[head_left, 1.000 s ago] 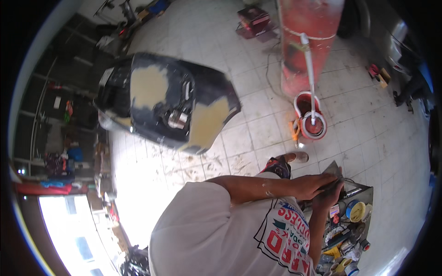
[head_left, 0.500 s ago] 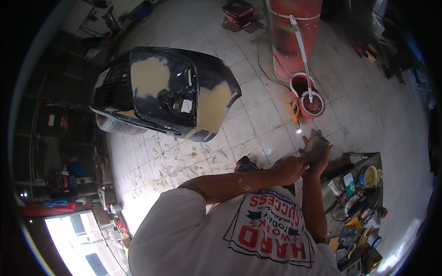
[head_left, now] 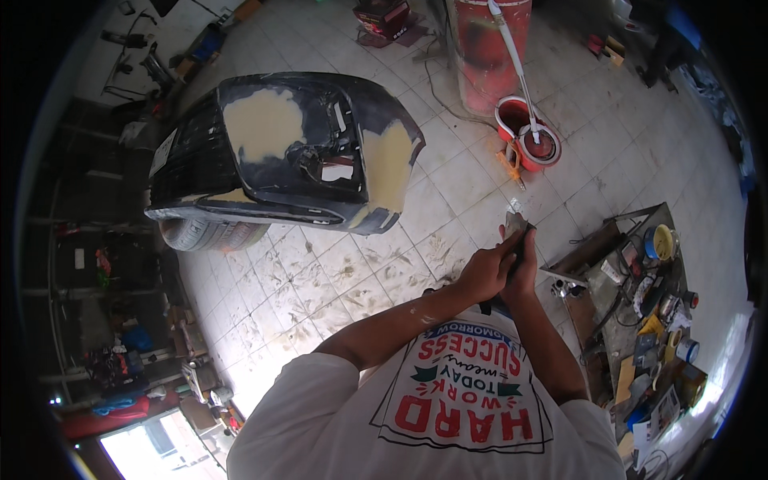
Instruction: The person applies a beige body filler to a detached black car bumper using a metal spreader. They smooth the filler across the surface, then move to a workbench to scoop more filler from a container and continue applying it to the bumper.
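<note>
In front of my chest, both hands are close together around a dusty grey flat piece; its exact kind is unclear. My left hand is closed, its fingers pressed against the piece from the left. On the other side, my right hand wraps round it, with the fingers pointing away from me. Much of the piece's lower part is hidden by the hands. To the left stands a black car bumper with beige filler patches, apart from both hands.
A tyre sits under the bumper's near left. Ahead are a red mop bucket with a white-handled mop and a large red drum. At right, a cluttered bench carries tins and tools. Dusty footprints mark the tiled floor.
Both hands and the grey piece have come left and turned, so its broad face shows less. My view has shifted; the bench now appears more fully at right.
</note>
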A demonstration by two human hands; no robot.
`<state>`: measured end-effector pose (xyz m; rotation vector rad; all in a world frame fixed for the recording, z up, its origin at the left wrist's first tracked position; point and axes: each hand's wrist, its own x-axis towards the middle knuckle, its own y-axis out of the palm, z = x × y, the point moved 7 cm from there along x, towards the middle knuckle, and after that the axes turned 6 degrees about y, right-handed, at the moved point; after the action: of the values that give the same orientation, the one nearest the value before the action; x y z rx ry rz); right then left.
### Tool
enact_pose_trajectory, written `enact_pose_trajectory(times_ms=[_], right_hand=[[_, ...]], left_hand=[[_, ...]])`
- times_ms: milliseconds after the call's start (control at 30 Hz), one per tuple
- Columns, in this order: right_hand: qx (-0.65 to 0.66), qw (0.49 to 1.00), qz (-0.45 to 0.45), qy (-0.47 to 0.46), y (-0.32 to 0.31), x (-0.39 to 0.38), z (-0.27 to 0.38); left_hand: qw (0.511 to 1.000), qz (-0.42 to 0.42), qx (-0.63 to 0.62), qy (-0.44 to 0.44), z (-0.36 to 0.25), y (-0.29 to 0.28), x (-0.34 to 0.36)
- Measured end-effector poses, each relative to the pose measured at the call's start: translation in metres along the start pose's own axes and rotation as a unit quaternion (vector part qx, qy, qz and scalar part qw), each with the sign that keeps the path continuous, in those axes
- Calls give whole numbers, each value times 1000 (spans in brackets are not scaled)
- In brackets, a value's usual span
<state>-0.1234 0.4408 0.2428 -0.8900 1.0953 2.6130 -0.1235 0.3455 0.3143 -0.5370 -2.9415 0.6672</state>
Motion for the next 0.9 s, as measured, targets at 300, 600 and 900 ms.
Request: enact_pose_trajectory(times_ms=[300, 600, 900], right_hand=[[-27, 999, 7, -29, 30, -55, -79], [-376, 922, 11, -88, 44, -112, -58], [79, 983, -140, 88, -60, -46, -74]], left_hand=[[999, -47, -26, -5, 13, -34, -72], [990, -131, 44, 5, 36, -75, -67], [975, 35, -112, 189, -36, -28, -105]])
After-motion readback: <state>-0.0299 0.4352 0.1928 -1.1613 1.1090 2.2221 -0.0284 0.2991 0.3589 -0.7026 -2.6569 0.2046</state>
